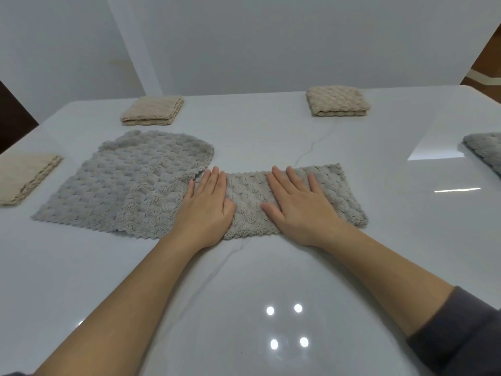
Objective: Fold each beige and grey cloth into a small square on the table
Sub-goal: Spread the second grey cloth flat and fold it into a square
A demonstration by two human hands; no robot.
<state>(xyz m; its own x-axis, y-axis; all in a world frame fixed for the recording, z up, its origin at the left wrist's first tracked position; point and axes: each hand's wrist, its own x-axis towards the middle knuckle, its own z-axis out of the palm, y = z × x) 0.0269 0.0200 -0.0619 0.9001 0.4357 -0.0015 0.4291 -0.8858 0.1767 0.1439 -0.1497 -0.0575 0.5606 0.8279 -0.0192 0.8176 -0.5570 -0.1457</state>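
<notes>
Left hand (pixel 207 210) flat; right hand (pixel 299 206) flat

The left hand (pixel 206 210) and the right hand (pixel 301 210) are bare, with slim fingers and short nails. The right forearm is uncovered up to a dark grey sleeve (pixel 458 335) of soft, matte fabric. The sleeve is bunched in loose folds with a thicker band at its cuff, over the near right corner of the table (pixel 244 272). The left forearm is uncovered along its whole visible length. At the table's near left corner shows a dark grey sliver (pixel 10 373), too small to identify.
</notes>
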